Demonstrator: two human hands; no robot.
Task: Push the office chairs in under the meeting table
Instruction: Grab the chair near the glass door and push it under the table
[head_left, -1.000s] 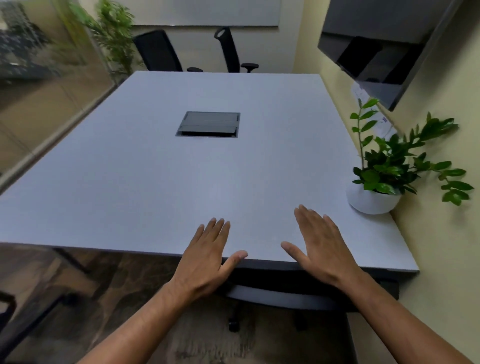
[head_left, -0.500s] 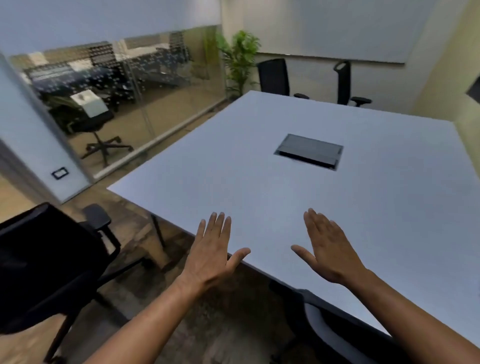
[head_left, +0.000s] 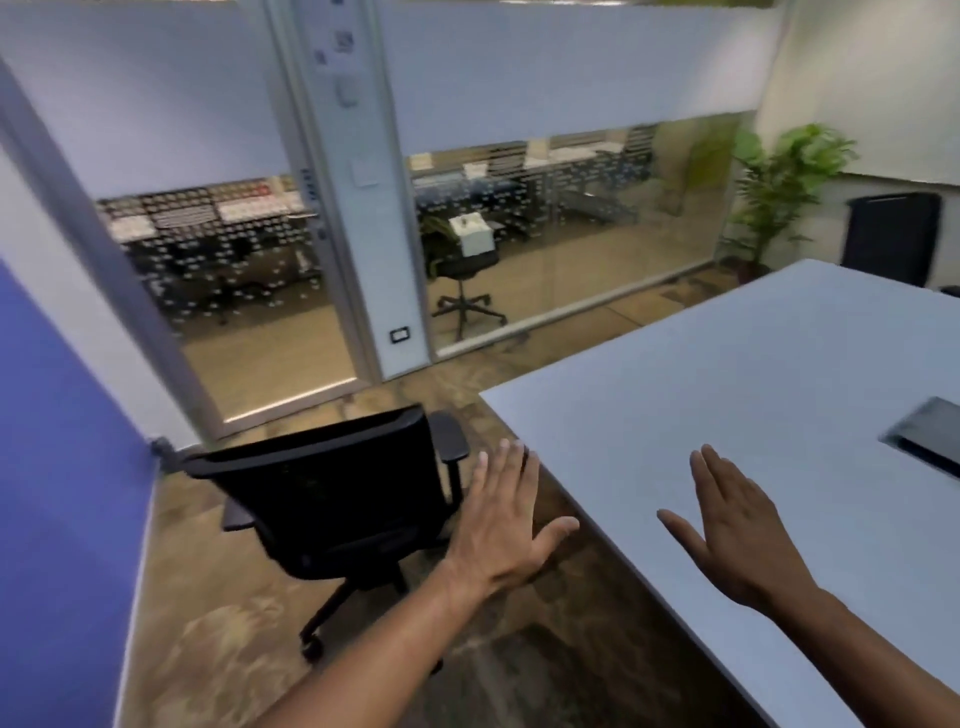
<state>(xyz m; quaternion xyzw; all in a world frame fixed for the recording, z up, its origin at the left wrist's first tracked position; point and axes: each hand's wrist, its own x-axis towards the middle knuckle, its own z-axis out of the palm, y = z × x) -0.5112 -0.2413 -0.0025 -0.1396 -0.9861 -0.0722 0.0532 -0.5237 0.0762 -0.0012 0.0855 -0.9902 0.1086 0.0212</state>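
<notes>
A black mesh-backed office chair (head_left: 340, 493) stands on the floor left of the grey meeting table (head_left: 701, 405), clear of the table's corner, its back turned toward me. My left hand (head_left: 506, 525) hovers flat with fingers spread, just right of the chair's armrest and touching nothing. Over the table's near edge my right hand (head_left: 737, 530) is held the same way, palm down and empty. Another black chair (head_left: 891, 236) stands at the table's far end.
A glass wall and door frame (head_left: 358, 218) run along the far side. A blue panel (head_left: 57, 467) closes the left. A tall potted plant (head_left: 774, 192) fills the far corner. A dark cable box (head_left: 930, 434) is set into the table top. Brown carpet lies between chair and table.
The view has swung left, away from the chair tucked under the table and onto the free-standing chair. Both hands have stayed flat and empty, now off the table edge.
</notes>
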